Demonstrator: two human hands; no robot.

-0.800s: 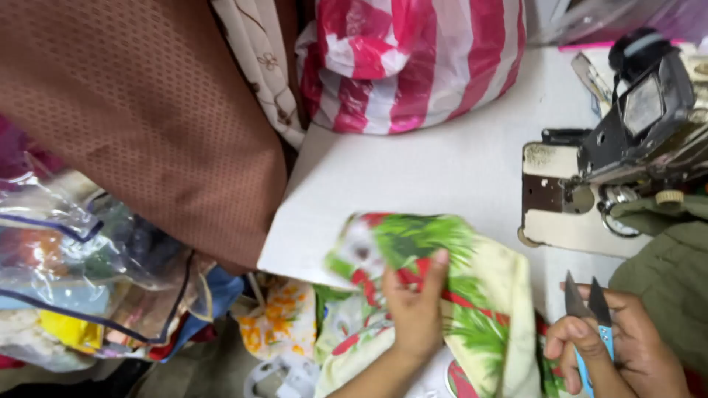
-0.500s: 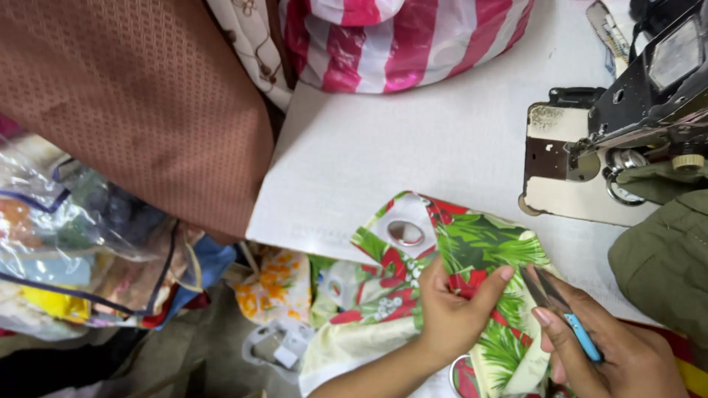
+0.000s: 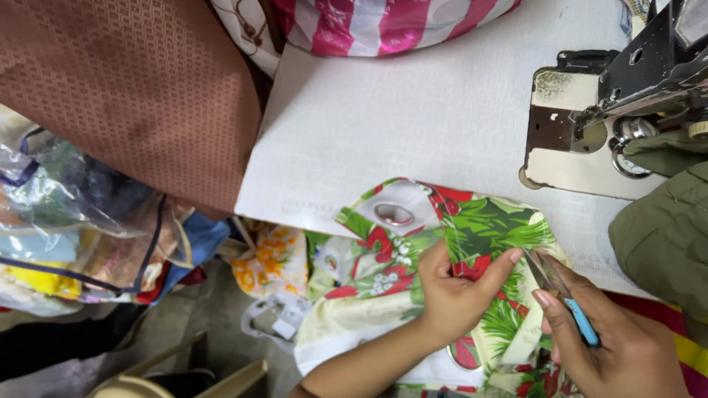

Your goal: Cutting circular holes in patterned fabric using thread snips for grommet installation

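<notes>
While you look down from above, a white worktable point(image 3: 442, 118) fills the middle of the view, its near edge running from the left corner toward your hands. Draped over the table's left corner is a large brown patterned cloth point(image 3: 125, 96). At the far edge rests a bulging bag striped in pink and white point(image 3: 383, 26). On the right edge stands a cream and black metal sewing machine point(image 3: 605, 118), with an olive green garment point(image 3: 667, 236) heaped against it near the right corner. Beside the table on the left, a clear plastic bag stuffed with coloured fabrics point(image 3: 70, 228) sits on the floor.

Across the near edge lies a glossy floral fabric printed with green leaves and red flowers point(image 3: 472, 228), set with a metal eyelet ring point(image 3: 393, 214); part of it hangs off the table. Your left hand point(image 3: 453, 295) pinches a fold of this fabric between thumb and fingers, lifting it so the edge is held taut and presented to the blades. Your right hand point(image 3: 612, 343) is closed around small blue-handled thread snips point(image 3: 564, 295), their tips touching the raised fold, just beside your left fingertips.
</notes>
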